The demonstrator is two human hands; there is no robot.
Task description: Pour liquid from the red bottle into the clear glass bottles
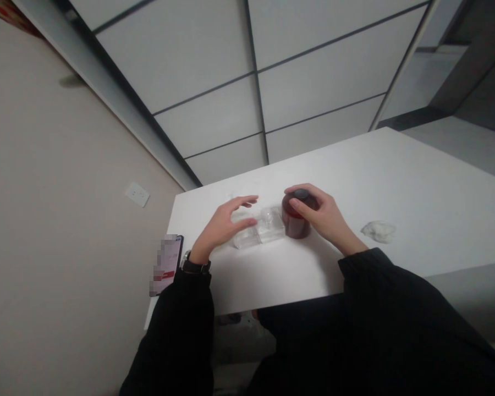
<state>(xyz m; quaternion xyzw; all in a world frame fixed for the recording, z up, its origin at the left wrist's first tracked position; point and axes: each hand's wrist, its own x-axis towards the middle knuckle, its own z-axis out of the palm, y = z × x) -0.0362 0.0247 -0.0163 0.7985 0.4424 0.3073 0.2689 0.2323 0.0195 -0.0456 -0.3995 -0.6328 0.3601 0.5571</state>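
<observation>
A dark red-brown bottle (297, 226) with a black cap (301, 193) stands upright on the white table. My right hand (319, 209) is wrapped round its upper part, thumb on the near side. Left of the bottle, close beside it, is a clear square container (272, 228). Another clear container (247, 239) sits farther left, partly hidden by my left hand (231, 220). That hand is open, fingers and thumb apart, over the left container; whether it touches it I cannot tell.
On the table's left edge lies a phone (167, 264) with its screen lit. A crumpled whitish piece (378, 231) rests on the white table (429, 198) to the right. Behind stands a panelled sliding door (206, 88); a wall with a socket (137, 194) is at left.
</observation>
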